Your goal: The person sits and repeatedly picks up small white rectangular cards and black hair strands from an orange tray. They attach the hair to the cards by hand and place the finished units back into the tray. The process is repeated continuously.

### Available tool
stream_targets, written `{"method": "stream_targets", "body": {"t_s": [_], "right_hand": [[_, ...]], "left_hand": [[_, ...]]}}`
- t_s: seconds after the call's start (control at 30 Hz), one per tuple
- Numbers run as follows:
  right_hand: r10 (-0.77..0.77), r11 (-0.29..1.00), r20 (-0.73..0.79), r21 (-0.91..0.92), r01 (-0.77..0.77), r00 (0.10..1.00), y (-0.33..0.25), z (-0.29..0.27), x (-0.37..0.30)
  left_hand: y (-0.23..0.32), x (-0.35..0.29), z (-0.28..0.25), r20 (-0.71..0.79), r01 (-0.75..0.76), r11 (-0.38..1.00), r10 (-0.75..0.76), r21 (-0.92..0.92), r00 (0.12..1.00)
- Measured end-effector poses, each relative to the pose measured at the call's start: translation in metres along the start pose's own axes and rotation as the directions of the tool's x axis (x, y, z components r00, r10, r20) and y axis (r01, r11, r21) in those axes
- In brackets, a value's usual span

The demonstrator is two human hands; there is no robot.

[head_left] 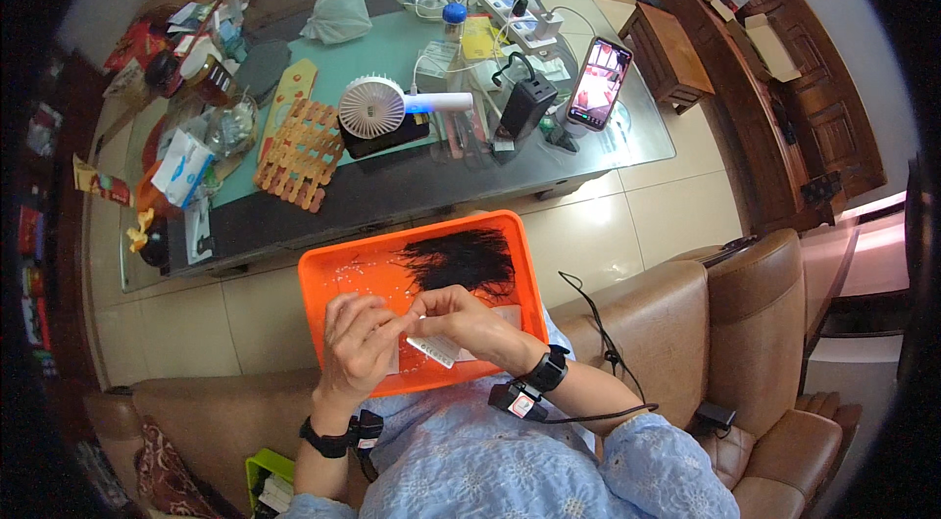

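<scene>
An orange tray (316,269) rests on my lap, with both hands over its near half. My left hand (358,347) pinches with thumb and forefinger, its other fingers raised. Meeting it fingertip to fingertip, my right hand (470,323) is also closed in a pinch. Something tiny and whitish shows between the fingertips, too small to name. Just below them lies a white printed card (431,351), partly hidden by my hands. A bundle of thin black strands (456,262) spreads over the tray's far right. Small white bits are scattered at the far left of the tray.
Beyond the tray stands a glass table (441,184) bearing a white handheld fan (372,107), a lit phone (600,85), a black power block (527,107) and a wooden bead mat (301,154). A black cable (610,354) runs from my right wrist over the brown sofa (647,308).
</scene>
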State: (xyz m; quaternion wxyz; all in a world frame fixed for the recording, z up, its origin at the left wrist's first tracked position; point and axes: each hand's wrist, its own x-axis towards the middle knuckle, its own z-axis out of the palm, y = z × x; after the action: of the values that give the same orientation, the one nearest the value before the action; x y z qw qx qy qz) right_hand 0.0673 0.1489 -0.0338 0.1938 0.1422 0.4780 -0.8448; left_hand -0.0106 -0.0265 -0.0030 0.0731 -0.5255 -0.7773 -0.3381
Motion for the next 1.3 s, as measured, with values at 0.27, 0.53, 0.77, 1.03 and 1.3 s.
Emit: {"method": "stream_targets", "body": {"t_s": [0.27, 0.53, 0.77, 1.03, 1.3], "right_hand": [[-0.018, 1.0, -0.01, 0.0, 0.018, 1.0, 0.004, -0.002, -0.002], [-0.031, 0.996, -0.004, 0.079, 0.031, 1.0, 0.005, 0.001, 0.0], [-0.146, 0.989, -0.078, 0.018, 0.148, 0.986, 0.002, -0.001, -0.005], [-0.598, 0.6, 0.107, -0.597, 0.532, 0.794, -0.008, 0.0, -0.004], [-0.716, 0.272, 0.253, -0.758, 0.593, 0.651, -0.009, 0.003, -0.004]], "left_hand": [[-0.015, -0.012, 0.004, -0.075, 0.141, 0.976, -0.155, -0.166, 0.985], [-0.006, -0.018, 0.016, -0.13, 0.405, 0.831, -0.482, -0.382, 0.867], [0.005, -0.011, 0.023, -0.178, 0.194, 0.974, -0.213, -0.119, 0.961], [0.01, -0.014, 0.009, 0.19, 0.592, 0.619, -0.591, -0.516, 0.784], [0.006, -0.022, 0.017, 0.337, 0.65, 0.251, -0.691, -0.717, 0.639]]}}
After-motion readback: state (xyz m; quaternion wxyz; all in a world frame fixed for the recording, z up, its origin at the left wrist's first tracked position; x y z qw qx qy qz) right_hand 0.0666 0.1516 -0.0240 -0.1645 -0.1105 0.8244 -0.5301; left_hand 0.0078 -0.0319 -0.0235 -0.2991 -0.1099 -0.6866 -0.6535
